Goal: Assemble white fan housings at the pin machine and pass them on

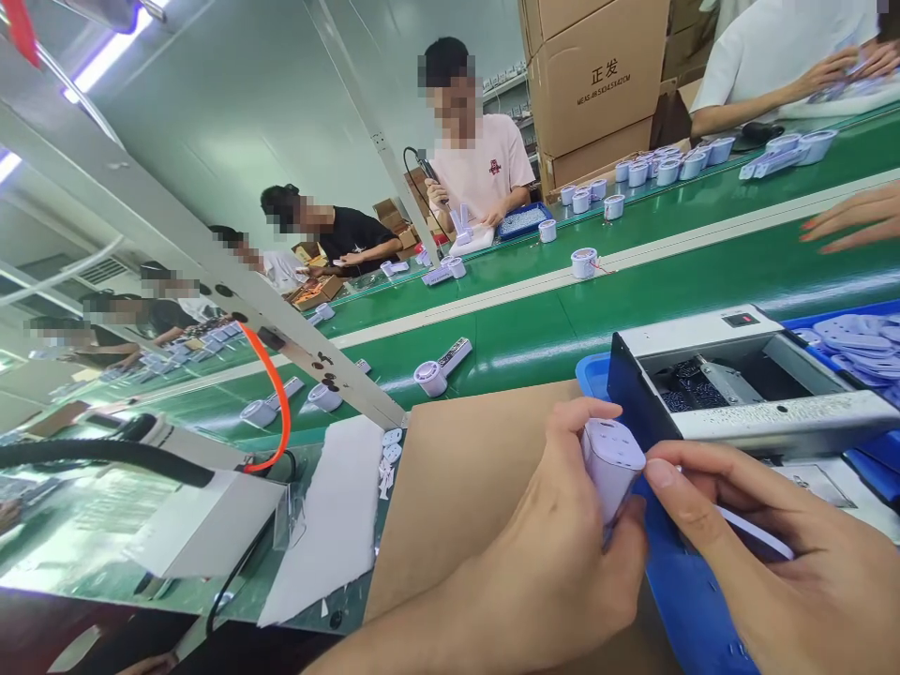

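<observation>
My left hand (548, 553) grips a small pale lilac plastic handle part (610, 461), its flat end with small holes turned up toward me. My right hand (787, 553) sits just right of it, thumb tip touching the part's edge, with a thin white strip (756, 532) pinched between its fingers. Both hands hover over a brown cardboard sheet (457, 487) and the edge of a blue tray (682, 600).
A grey metal screw-feeder box (745, 384) stands right behind my hands. Another blue bin holds lilac flat parts (858, 337). A green conveyor (534, 328) carries round white parts (583, 263). Several workers sit across it; another person's fingers (854, 220) reach in at right. Cardboard boxes (597, 75) are stacked behind.
</observation>
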### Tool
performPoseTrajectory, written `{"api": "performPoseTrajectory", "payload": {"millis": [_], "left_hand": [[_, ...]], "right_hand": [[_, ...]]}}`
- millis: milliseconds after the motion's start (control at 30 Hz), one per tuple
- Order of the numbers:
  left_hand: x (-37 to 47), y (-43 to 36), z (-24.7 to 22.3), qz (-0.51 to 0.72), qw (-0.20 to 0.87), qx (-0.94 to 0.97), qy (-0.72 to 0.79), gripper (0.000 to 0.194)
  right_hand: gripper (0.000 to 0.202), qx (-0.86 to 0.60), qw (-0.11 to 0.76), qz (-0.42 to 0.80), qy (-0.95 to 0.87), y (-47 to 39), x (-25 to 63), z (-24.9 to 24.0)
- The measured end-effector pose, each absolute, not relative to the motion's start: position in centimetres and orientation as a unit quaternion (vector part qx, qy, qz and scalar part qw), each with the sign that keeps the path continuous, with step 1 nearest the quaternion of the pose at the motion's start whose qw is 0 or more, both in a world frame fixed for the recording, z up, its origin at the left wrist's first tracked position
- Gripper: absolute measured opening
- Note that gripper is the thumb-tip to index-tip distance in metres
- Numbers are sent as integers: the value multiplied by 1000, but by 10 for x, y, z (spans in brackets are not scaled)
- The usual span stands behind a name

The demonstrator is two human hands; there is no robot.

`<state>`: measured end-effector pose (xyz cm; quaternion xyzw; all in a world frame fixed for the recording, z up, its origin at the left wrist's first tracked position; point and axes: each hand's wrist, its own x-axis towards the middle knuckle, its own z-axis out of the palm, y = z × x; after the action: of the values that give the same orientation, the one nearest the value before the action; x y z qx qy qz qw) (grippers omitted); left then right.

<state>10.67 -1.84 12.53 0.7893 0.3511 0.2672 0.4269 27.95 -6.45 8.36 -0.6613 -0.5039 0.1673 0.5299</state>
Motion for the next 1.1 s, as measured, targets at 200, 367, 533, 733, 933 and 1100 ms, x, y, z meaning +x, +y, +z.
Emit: {"api": "performPoseTrajectory", "payload": {"millis": [200, 367, 533, 733, 933, 1100], "left_hand": [[104, -14, 128, 263, 514, 764, 288, 53], [102, -7, 140, 281, 564, 713, 308, 49], [99, -3, 145, 277, 596, 673, 338, 52], [104, -8, 141, 282, 566, 703, 325, 39], [102, -13, 132, 252, 542, 734, 322, 44], [99, 13, 137, 206, 439, 804, 344, 53]], "right_hand": [[58, -668, 551, 207, -455, -55, 258, 97], [56, -663, 557, 207, -455, -61, 256, 94], [41, -638, 561, 159, -503, -73, 266, 82], [22, -601, 568, 107, -552, -76, 266, 81], [57, -660, 547, 208, -471, -68, 258, 102], [69, -626, 569, 286, -449, -82, 256, 90]]}}
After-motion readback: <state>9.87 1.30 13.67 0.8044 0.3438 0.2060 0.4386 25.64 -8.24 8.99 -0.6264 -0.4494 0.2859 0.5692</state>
